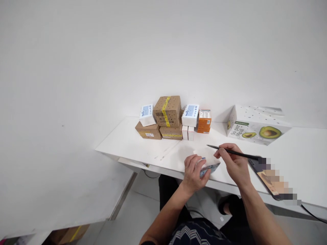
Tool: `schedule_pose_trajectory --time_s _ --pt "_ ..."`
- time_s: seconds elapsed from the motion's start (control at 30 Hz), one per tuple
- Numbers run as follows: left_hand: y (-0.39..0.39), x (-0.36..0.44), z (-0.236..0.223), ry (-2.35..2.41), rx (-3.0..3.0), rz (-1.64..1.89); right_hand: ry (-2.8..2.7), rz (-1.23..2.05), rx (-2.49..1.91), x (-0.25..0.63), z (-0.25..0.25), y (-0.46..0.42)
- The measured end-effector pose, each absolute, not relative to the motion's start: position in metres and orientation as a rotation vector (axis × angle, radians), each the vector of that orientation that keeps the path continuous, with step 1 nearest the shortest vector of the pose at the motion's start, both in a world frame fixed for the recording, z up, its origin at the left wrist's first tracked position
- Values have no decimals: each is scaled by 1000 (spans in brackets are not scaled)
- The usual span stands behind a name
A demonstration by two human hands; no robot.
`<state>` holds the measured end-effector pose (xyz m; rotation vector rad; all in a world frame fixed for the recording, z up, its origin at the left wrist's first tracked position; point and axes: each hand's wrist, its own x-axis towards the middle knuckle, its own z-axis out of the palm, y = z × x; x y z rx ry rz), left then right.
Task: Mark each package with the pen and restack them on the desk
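Observation:
My left hand (195, 175) is closed around a small box (209, 156) with a white top and a blue printed side, near the table's front edge. In my right hand (237, 166) is a slim black tool with a pointed tip (236, 153), pinched between thumb and fingers. The tip points left, over the far side of the box; whether it is a brush or a blade I cannot tell. The right fingertips come close to the box's right corner, and I cannot tell if they touch it.
Brown cartons (167, 110) with yellow tape stand stacked at the wall. White packs (191, 115) and an orange box (204, 121) are beside them. A large avocado-print box (255, 126) stands at the right. A phone or tablet (267, 182), partly blurred, lies on the white table (122, 137).

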<state>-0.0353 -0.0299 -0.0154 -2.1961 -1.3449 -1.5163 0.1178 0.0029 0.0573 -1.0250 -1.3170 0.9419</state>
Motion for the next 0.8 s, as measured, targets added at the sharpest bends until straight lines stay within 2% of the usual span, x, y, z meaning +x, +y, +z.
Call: schedule_pose_trajectory --time_s 0.43,0.8 --pt "-25 -29 -20 -1484 -2117 -1413 -1524 1153 -1094 95 30 36" --pt "-22 -30 -25 -1445 -2097 -1373 -1790 753 -1168 94 34 30"
